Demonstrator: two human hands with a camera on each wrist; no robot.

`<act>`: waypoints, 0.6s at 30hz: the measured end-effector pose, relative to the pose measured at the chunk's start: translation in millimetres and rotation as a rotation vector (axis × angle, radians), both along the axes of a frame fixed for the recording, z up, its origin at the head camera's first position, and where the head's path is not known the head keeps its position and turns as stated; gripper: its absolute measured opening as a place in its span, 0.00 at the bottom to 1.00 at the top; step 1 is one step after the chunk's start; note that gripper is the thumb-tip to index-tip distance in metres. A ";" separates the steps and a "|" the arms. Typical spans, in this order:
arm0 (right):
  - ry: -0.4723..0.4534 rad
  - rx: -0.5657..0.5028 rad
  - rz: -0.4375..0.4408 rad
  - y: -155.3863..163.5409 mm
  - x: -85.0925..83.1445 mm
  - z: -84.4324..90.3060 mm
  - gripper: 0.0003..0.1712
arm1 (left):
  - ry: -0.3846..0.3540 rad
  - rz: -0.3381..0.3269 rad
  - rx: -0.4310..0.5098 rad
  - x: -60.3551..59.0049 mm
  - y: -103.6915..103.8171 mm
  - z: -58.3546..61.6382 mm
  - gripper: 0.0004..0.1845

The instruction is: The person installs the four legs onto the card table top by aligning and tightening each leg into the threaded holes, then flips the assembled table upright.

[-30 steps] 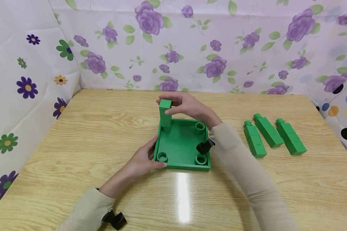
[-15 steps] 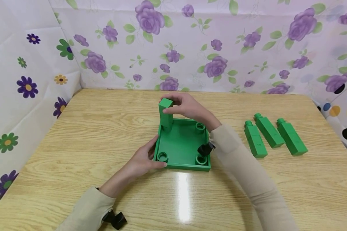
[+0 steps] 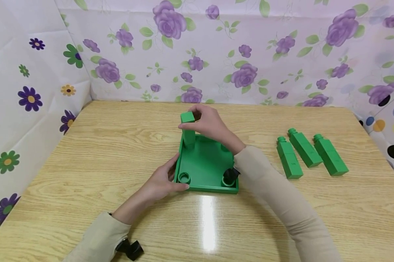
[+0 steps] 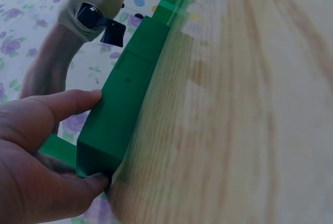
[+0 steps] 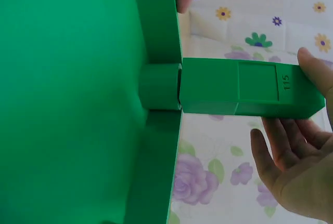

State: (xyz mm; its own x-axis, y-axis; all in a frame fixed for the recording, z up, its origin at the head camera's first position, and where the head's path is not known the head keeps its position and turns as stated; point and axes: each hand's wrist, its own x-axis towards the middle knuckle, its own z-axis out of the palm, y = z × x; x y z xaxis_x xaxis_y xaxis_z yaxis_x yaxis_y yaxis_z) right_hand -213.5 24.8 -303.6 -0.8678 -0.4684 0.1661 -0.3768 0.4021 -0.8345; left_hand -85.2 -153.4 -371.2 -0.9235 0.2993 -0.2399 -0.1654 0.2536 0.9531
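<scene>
A green square plastic tray-like base (image 3: 205,160) lies with its rim up and round sockets in its corners. In its far left corner stands a green screw-in leg (image 3: 188,139), upright, its lower end right at the socket. My right hand (image 3: 208,122) holds the leg near its top, thumb on the near side and fingers behind. The right wrist view shows the leg (image 5: 210,86) marked 115, in line with its round socket (image 5: 158,86). With thumb and fingers, my left hand (image 3: 161,183) grips the base's near left corner, also seen in the left wrist view.
Three more green legs (image 3: 304,147) with threaded ends lie on the wooden table (image 3: 118,145) to the right. A flowered cloth (image 3: 197,51) hangs behind the table's far edge. My right forearm (image 3: 282,196) crosses the base's right side.
The leg has turned a little about its upright axis. My right hand has turned with its thumb further left across the leg's near side. My left hand and the base stay put.
</scene>
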 end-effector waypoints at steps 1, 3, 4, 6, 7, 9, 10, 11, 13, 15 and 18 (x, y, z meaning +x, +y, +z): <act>0.003 0.001 -0.012 -0.8 0.5 -0.6 0.22 | -0.002 0.001 0.001 0.0 0.2 0.2 0.56; 0.009 0.001 -0.037 -2.1 1.4 -1.2 0.23 | -0.003 0.003 -0.001 0.0 0.6 0.5 0.56; 0.011 0.001 -0.047 -3.0 1.7 -1.7 0.23 | -0.004 0.005 -0.001 0.1 0.5 0.6 0.56; 0.021 0.010 -0.064 -4.4 2.1 -2.7 0.24 | -0.005 0.006 0.001 0.3 0.3 0.6 0.56; 0.025 0.015 -0.066 -4.9 2.2 -3.0 0.24 | -0.004 0.006 0.001 0.3 0.1 0.6 0.56; 0.032 0.026 -0.063 -5.4 2.1 -3.0 0.24 | -0.003 0.004 0.002 0.4 -0.2 0.1 0.56; 0.033 0.033 -0.056 -5.6 2.1 -2.6 0.24 | -0.002 0.003 0.001 0.3 -0.3 -0.3 0.56; 0.034 0.042 -0.046 -5.6 1.9 -2.2 0.24 | 0.000 0.001 0.001 0.2 -0.5 -0.5 0.56; 0.030 0.075 -0.021 -5.4 0.9 -0.4 0.27 | 0.001 0.000 -0.001 0.4 -0.6 -0.5 0.56; 0.025 0.106 0.017 -3.4 -0.6 1.4 0.31 | 0.003 -0.003 -0.002 0.4 -0.6 -0.4 0.56; -0.010 0.103 0.108 2.7 -5.5 3.8 0.38 | 0.007 -0.008 0.001 0.4 -0.4 0.2 0.56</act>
State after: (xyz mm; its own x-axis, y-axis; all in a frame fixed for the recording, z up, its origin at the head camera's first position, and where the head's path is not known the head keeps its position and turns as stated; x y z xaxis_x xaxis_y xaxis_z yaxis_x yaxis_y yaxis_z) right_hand -219.0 27.4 -299.8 -0.8126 -0.5736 0.1037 -0.4144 0.4434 -0.7948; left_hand -84.8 -153.8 -371.0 -0.9228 0.3067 -0.2334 -0.1569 0.2541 0.9544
